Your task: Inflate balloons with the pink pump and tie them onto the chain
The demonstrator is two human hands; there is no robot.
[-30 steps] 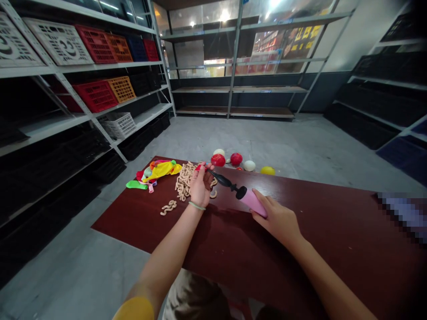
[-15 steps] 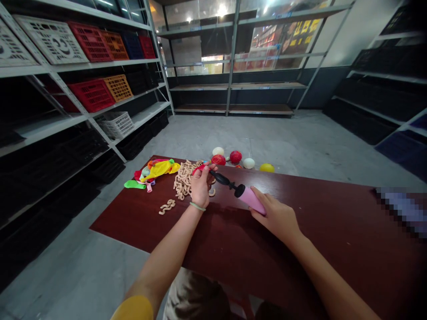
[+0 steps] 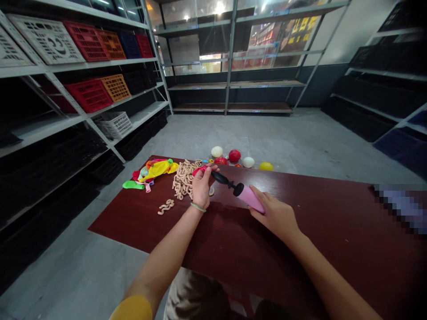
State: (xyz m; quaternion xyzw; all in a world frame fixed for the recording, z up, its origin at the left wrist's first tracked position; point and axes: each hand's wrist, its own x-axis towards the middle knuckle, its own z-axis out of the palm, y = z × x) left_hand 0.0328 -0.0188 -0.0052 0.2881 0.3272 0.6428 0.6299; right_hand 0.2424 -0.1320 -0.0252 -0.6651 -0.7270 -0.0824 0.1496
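Observation:
My left hand [image 3: 201, 188] is closed around the neck of a red balloon [image 3: 199, 170], pinching it at the black nozzle [image 3: 223, 179] of a pink hand pump [image 3: 251, 198]. My right hand [image 3: 275, 216] grips the pump's pink body low over the dark red table [image 3: 333, 249]. A heap of beige clips [image 3: 183, 179] lies just left of my left hand, with a few loose ones [image 3: 167, 206] nearer me. A pile of limp coloured balloons [image 3: 153, 170] sits at the table's far left corner.
Several blown-up balloons [image 3: 234, 155], red, white and yellow, lie on the grey floor beyond the table. Metal shelves with red, orange and white crates [image 3: 87, 94] stand to the left, bare shelves [image 3: 233, 84] at the back, dark racks [image 3: 383, 102] to the right.
The view has shifted slightly. Both hands hold the same grip on balloon and pump; my left hand has closed a little tighter over the nozzle tip.

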